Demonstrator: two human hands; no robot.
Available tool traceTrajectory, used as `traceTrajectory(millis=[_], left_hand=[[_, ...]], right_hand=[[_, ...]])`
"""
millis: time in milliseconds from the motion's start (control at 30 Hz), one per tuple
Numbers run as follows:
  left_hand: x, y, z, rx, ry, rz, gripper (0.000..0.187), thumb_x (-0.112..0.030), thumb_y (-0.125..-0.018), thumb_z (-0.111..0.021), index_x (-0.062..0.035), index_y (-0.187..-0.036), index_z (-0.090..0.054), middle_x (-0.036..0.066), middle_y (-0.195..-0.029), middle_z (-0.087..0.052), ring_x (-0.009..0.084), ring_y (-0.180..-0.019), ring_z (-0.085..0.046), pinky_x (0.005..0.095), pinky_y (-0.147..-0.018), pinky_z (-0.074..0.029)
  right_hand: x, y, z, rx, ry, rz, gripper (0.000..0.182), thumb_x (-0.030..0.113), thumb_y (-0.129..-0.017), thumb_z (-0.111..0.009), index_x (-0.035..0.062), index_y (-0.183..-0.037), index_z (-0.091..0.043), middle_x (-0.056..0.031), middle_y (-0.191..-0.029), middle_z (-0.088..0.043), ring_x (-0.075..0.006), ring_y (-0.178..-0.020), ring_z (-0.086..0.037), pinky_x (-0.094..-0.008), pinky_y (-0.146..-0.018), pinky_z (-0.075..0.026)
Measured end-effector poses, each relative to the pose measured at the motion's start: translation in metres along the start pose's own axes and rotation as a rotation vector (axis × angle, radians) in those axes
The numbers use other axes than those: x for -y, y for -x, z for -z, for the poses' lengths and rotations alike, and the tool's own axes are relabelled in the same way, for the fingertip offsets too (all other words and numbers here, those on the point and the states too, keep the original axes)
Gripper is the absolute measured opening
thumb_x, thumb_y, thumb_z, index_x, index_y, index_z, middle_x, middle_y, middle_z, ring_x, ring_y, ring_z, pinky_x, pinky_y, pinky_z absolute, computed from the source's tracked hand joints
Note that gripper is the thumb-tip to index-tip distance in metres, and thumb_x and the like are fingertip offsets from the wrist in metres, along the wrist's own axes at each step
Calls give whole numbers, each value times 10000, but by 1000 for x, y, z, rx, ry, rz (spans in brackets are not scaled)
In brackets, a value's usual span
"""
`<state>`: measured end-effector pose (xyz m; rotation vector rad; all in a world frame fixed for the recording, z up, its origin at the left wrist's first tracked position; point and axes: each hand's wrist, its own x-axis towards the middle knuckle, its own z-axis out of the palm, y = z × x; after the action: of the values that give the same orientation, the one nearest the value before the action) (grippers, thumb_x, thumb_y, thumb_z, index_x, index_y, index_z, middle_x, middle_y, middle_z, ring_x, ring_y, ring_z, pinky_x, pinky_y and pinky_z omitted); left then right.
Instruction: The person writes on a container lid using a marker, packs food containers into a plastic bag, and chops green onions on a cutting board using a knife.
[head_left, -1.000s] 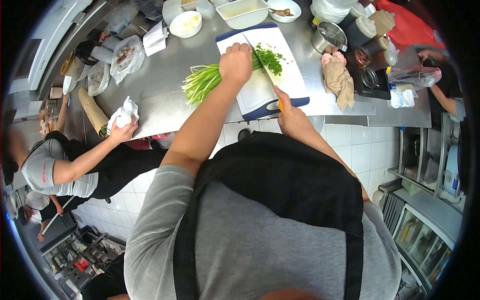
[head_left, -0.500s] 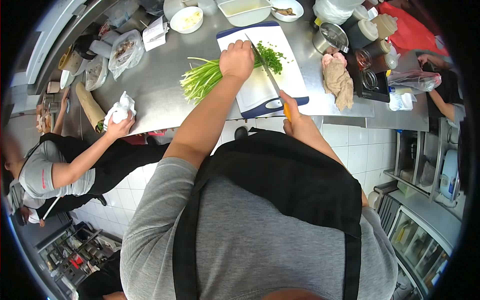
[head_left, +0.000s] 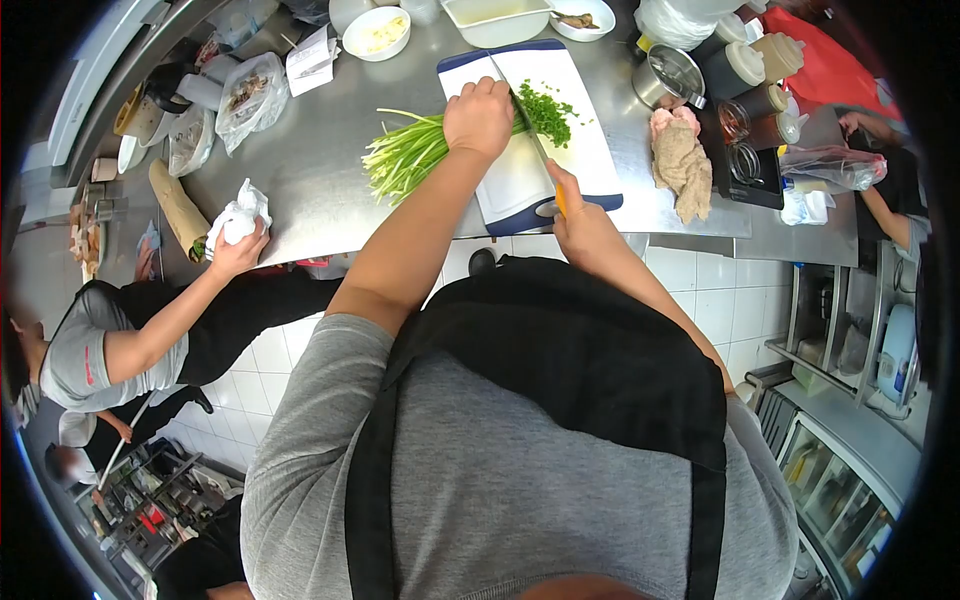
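Note:
My left hand is closed over a bunch of green onions, whose long stalks fan out to the left past the board's edge. In my right hand is the yellow handle of a knife. Its blade lies across the cutting board, close beside my left fingers, at the cut end of the bunch. Finely chopped green onion is heaped just right of the blade. Under it all is a white cutting board with dark blue ends.
A bowl of pale pieces and a white tub stand behind the board. To the right are a metal pot, a beige cloth and squeeze bottles. At left, a co-worker's hand holds a white cloth.
My right hand and the knife handle have shifted slightly left, and the blade stands a little steeper. The co-worker's far hand has left the counter edge; another person behind has moved.

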<state>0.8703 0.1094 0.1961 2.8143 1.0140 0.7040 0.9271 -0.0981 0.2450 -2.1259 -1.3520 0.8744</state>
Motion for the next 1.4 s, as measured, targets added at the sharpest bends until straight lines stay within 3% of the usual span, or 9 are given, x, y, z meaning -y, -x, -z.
traceTrajectory(millis=[467,867,1267,1400], left_hand=[[1,0,-9,-44,-17,39,95,-192,-834,-573,-105,-870,-567,61,-862,-600,257,-822,-600,413,-672,-485],[0,0,-4,-26,1,37,108,-199,-833,-570,-102,-879,-578,58,-888,-588,253,-857,-589,405,-702,-476],[0,-1,-7,-47,24,44,112,-197,-840,-563,-88,-854,-586,80,-875,-592,272,-841,-595,418,-701,-494],[1,-2,-11,-69,39,67,100,-185,-832,-572,-86,-839,-589,91,-869,-595,277,-842,-596,416,-708,-498]], right_hand=[[-4,32,7,-20,-94,-6,720,31,-805,-490,170,-1434,-168,-239,-673,-589,-439,-655,-590,-497,-648,-445],[-3,32,8,49,-95,9,736,14,-796,-488,155,-1435,-150,-248,-633,-571,-441,-630,-582,-508,-628,-432],[-3,2,-2,-13,6,14,691,13,-797,-465,151,-1414,-186,-273,-670,-580,-465,-659,-574,-534,-657,-431],[-18,22,-4,-7,-116,10,706,20,-796,-468,163,-1424,-180,-262,-666,-578,-453,-670,-585,-513,-656,-439]])
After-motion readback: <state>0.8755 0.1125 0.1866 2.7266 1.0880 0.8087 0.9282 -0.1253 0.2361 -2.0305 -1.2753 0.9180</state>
